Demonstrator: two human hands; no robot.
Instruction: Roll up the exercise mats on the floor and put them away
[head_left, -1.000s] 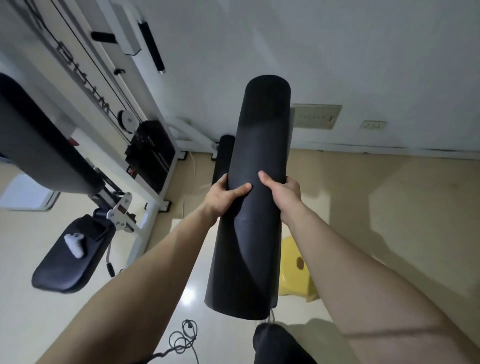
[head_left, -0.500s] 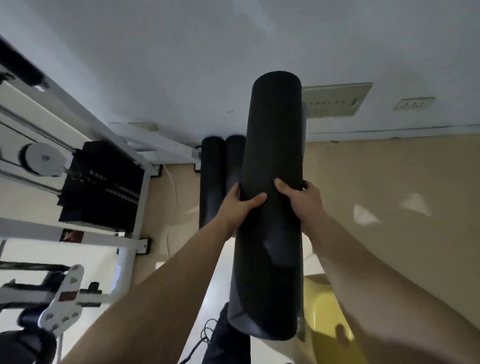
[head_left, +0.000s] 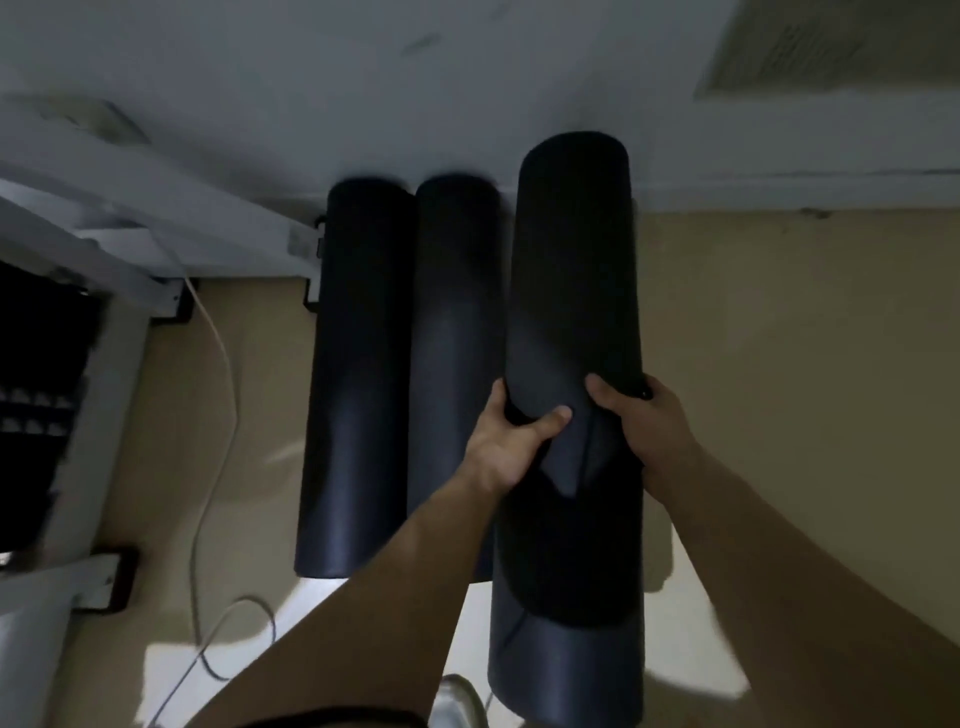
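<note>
Far left of the hands stands a white machine frame (head_left: 104, 249) with a black weight stack (head_left: 41, 364), both blurred. A white cable (head_left: 213, 364) trails over the floor (head_left: 779, 338) beside it.

Just left of the hands lie two dark rolled exercise mats, the outer mat (head_left: 358, 364) and the inner mat (head_left: 452, 322). They sit side by side with their far ends at the foot of the wall (head_left: 467, 78).

The left hand (head_left: 511, 447) grips the third rolled mat (head_left: 571, 286) from its left side, thumb laid across the front. The right hand (head_left: 654, 426) grips it from the right side, its thumb also on the front. A loose outer flap of the roll shows between the two thumbs.

The held roll's long axis runs straight away from the person toward the wall, parallel to the stored pair. It lies directly between the hands and close against the inner mat's right side. The left hand is the nearer to the stored mats, so the free spot appears to be right where the roll hangs, beside the inner mat.

The fingers of both hands are hidden behind the roll. The dim light and blur do not show whether the roll touches the inner mat or the floor, or whether the stored mats lie flat or lean.
</note>
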